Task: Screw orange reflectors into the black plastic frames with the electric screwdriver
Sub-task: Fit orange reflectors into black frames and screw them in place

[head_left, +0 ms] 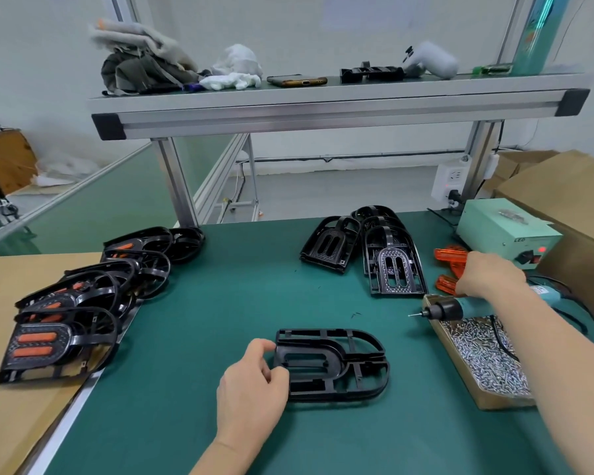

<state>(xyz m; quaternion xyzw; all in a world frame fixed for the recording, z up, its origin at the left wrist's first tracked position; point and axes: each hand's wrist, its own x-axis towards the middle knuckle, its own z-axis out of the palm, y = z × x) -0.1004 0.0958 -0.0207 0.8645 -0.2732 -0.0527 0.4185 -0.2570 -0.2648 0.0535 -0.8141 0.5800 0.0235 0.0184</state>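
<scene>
**Reflector station: frame staged, reflector being fetched**

1. Green-matted bench: carries everything listed.
2. Pile of finished black frames with orange inserts: well to the left of the left hand, on brown cardboard.
3. Cluster of bare black frames: just left of the right hand.
4. Black plastic frame with one rounded end: flat on the bench, no reflector fitted, its left end in the left hand.
5. Shallow cardboard tray of silver screws: beneath the right forearm.
6. Teal-and-black electric screwdriver: unheld, lying across the tray's far end below the right wrist.
7. Translucent orange reflectors: several lie under and beside the right hand.

Hands: the left hand has its fingers curled, pinching the frame's edge. The right hand is knuckles-up over the reflectors with its fingers hidden, so its grip cannot be told.

Step, as judged: fetching a reflector. The next move calls for seating it in the held frame, then taking up the screwdriver and a screw.
</scene>
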